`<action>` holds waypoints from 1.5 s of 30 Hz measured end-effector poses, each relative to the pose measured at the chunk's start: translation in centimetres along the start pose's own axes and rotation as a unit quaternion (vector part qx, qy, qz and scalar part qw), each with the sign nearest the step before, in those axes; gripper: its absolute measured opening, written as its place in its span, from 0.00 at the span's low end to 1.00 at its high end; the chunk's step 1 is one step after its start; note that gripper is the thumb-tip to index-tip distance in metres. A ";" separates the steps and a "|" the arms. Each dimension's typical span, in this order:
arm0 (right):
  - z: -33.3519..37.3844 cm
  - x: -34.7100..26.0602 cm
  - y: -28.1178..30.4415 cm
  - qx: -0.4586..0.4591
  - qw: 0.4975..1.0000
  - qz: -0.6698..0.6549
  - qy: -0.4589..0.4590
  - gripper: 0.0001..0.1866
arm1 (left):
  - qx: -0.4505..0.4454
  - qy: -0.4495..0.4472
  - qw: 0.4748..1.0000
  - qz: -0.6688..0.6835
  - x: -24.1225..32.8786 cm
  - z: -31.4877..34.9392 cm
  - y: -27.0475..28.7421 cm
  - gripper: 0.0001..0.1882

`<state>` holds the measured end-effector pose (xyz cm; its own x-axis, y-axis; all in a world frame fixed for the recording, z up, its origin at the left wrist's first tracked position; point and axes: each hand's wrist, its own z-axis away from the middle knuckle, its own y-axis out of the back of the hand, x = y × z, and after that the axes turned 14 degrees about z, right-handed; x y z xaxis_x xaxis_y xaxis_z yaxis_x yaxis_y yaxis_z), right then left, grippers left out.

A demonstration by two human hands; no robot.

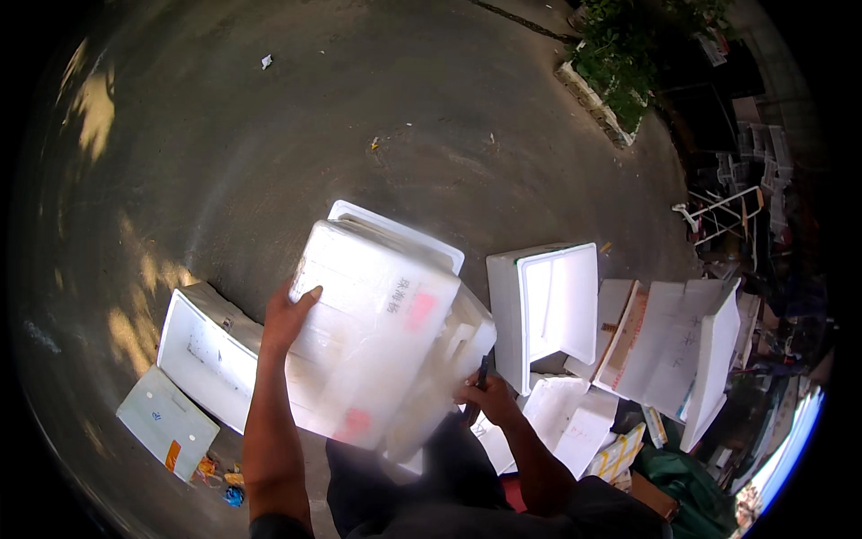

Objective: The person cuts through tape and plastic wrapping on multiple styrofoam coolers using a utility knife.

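Observation:
A large white foam box (364, 305) with red and dark markings is held tilted in front of me, its side toward me. My left hand (289, 319) grips its left edge, the thumb lying over the near face. Behind its upper edge shows the rim of another white foam piece (404, 235). My right hand (489, 400) is closed around a slim black tool (483, 370) beside the right edge of the box; its exact kind cannot be made out. Next to that hand is a blurred white foam part (469, 331) with cut-outs.
An open white foam box (208, 350) and a flat lid (166, 422) lie to the left. On the right are another open foam box (557, 305), several more boxes, a green bag (678, 485) and a white metal frame (723, 216). A planter (603, 108) stands far right.

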<state>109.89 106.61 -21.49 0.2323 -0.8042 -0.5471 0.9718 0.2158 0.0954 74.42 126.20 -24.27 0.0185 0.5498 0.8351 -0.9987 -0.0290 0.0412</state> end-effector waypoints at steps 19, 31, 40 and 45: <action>-11.1 -3.7 -0.3 0.217 0.970 0.103 0.035 0.09 | 0.058 -0.047 0.994 -0.074 -0.7 -4.0 -1.6 0.31; -3.0 -1.5 3.5 0.105 0.957 -0.260 0.070 0.08 | 0.097 -0.013 0.976 -0.193 -3.3 2.0 4.4 0.48; -3.1 8.3 7.1 0.218 0.956 -0.158 -0.112 0.08 | 0.066 0.070 0.970 -0.224 -9.7 10.3 6.8 0.42; -4.2 5.3 4.0 0.249 0.947 -0.163 -0.123 0.11 | 0.093 0.043 0.970 -0.219 -8.9 11.0 5.2 0.40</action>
<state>114.82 105.54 -27.52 -0.1405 -0.9013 -0.4098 0.8780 -0.3047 0.3691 69.54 112.01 -25.41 0.4283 0.6102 0.6666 -0.8699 0.0785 0.4870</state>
